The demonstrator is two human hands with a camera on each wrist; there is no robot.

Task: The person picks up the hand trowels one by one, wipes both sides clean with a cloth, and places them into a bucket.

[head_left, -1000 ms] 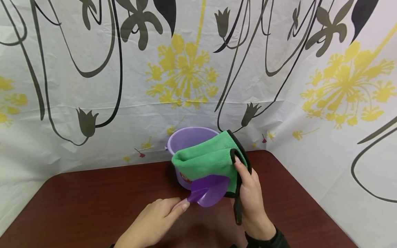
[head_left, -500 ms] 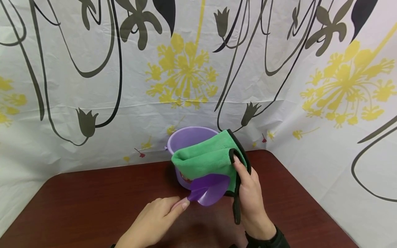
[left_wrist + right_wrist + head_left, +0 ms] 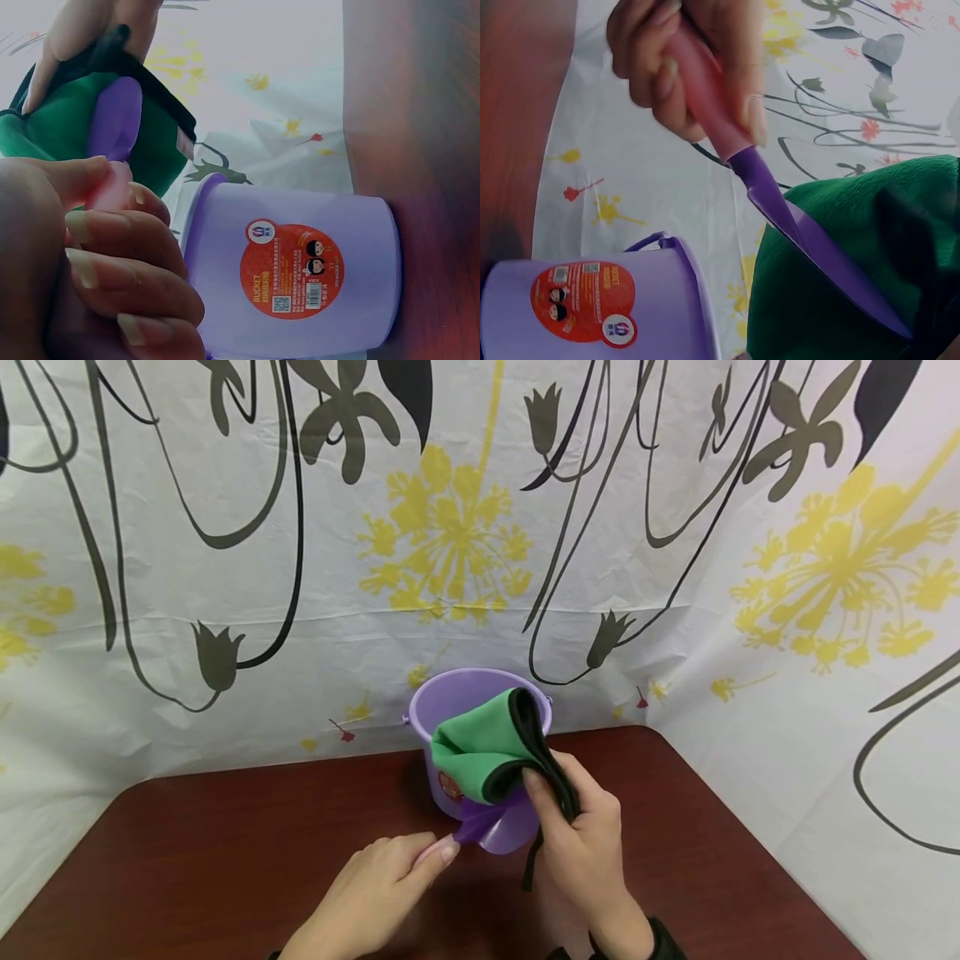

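In the head view my left hand [image 3: 378,889] grips the pink handle [image 3: 705,94] of a toy shovel with a purple blade [image 3: 506,831]. My right hand [image 3: 585,843] holds a folded green cloth [image 3: 483,739] with black edging, its thumb on top and a dark loop dangling below. The cloth lies over the upper part of the blade, and the right wrist view shows it close against the blade. Behind both hands a light purple bucket [image 3: 438,697] stands upright, partly hidden by the cloth. The left wrist view shows its red label [image 3: 292,270].
The dark reddish-brown table [image 3: 247,843] stretches out to both sides of the hands. A white sheet [image 3: 337,568] printed with flowers hangs behind it and along the right side. The bucket stands near the table's back edge.
My right hand has moved left and turned, and the cloth has shifted with it, bunching over the blade and uncovering the bucket's right rim. My left hand with the shovel stays nearly still.
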